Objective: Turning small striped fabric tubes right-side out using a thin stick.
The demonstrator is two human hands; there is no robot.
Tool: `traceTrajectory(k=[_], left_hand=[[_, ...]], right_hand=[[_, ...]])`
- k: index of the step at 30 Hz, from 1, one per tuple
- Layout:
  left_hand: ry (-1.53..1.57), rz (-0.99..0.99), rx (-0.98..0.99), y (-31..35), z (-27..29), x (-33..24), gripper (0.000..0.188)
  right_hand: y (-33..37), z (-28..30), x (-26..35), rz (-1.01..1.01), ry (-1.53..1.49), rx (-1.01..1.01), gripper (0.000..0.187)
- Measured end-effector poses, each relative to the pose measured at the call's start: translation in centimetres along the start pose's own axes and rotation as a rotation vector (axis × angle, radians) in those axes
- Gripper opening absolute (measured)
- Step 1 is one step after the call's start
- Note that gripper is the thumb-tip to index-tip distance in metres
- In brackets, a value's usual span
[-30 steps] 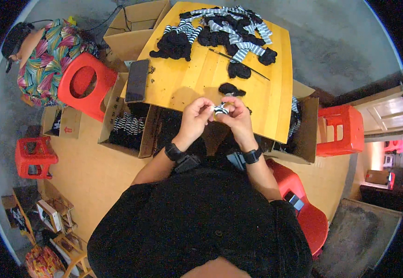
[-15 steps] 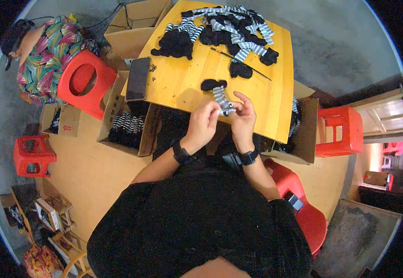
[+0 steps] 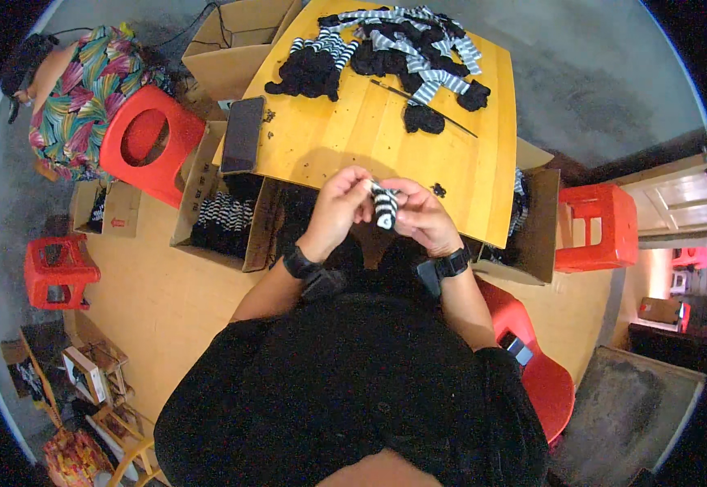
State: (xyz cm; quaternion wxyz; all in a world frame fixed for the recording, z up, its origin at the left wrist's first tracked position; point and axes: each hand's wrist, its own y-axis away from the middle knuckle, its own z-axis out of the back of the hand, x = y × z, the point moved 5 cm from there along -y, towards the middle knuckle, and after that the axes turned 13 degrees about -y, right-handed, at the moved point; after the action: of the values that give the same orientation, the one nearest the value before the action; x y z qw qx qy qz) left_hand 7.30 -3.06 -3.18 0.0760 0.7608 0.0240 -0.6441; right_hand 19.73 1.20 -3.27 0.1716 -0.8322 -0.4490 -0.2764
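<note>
Holding striped fabric (image 3: 385,209) near mostly bare table edge (image 3: 483,234): left hand (image 3: 339,209), right hand (image 3: 430,219)

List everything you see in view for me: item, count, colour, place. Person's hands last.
Striped knit piece: one, black and white, between the hands.
Table: one, yellow, centre top.
Knit pile: uncounted, black, grey, white, table's far end.
Knit bundle: one, black with stripes, left of pile.
Small bundle: one, black, nearer than pile.
Thin rod: one, dark, on table.
Flat device: one, dark, table's left edge.
Cardboard boxes: at least four, brown, around table.
Plastic seats: at least four, red, both sides.
Co-worker: one, multicoloured clothing, upper left.
Door: one, whitish, right.
Clutter: uncounted, mixed, lower left.
Wristbands: two, black, wrists.
Left hand: one, bare, centre.
Right hand: one, bare, centre.
</note>
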Motion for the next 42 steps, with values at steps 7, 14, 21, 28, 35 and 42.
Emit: traceTrajectory(k=[7, 14, 21, 28, 35, 42], left_hand=[[0.229, -0.035, 0.039, 0.6, -0.7, -1.7, 0.01], [0.049, -0.241, 0.102, 0.3, -1.1, -2.1, 0.015], [-0.221, -0.294, 0.037, 0.3, -0.5, -2.5, 0.013], [-0.03, -0.149, 0.071, 0.1, -0.5, -2.5, 0.01], [-0.242, -0.428, -0.01, 0.1, -0.9, -3.3, 0.008], [-0.3, -0.562, -0.097, 0.3, -1.3, -4.2, 0.005]], right_hand=[[0.4, -0.7, 1.5, 0.202, 0.235, -0.196, 0.038], [0.8, -3.4, 3.0, 0.344, 0.398, -0.172, 0.037], [1.1, -3.0, 3.6, 0.37, 0.66, -0.249, 0.036], [0.7, -2.4, 2.4, 0.402, 0.578, -0.396, 0.03], [0.6, -2.3, 1.0, 0.508, 0.525, -0.443, 0.022], [0.5, -2.4, 2.4, 0.637, 0.514, -0.366, 0.016]])
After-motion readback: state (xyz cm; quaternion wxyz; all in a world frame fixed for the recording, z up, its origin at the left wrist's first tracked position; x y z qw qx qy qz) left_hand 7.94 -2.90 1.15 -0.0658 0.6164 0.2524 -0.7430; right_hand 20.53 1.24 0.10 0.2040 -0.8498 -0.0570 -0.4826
